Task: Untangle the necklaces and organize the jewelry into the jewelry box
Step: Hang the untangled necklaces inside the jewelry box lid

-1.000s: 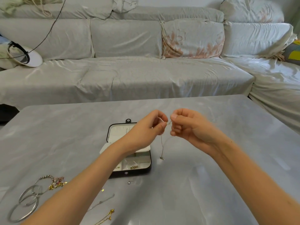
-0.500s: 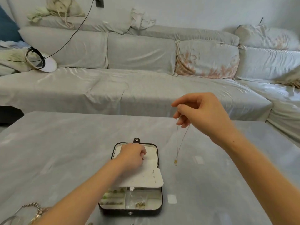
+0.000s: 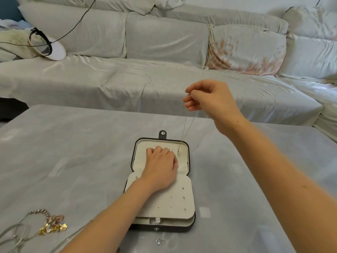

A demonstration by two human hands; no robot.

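A second earlier both grips worked the chain together above the box (image 3: 189, 161). Since then the left grip (image 3: 160, 167) had dropped onto the box's open lid panel, fingers curled forward; whether it held anything could not be told. The right grip (image 3: 209, 101), raised behind the box, alone pinched the necklace (image 3: 186, 132), which hung free with its pendant over the lid's right side. The chain looked untangled and ready to be hung in the lid. More jewelry (image 3: 49, 223) lay on the counter (image 3: 73, 152) left of the box. No writing was readable.
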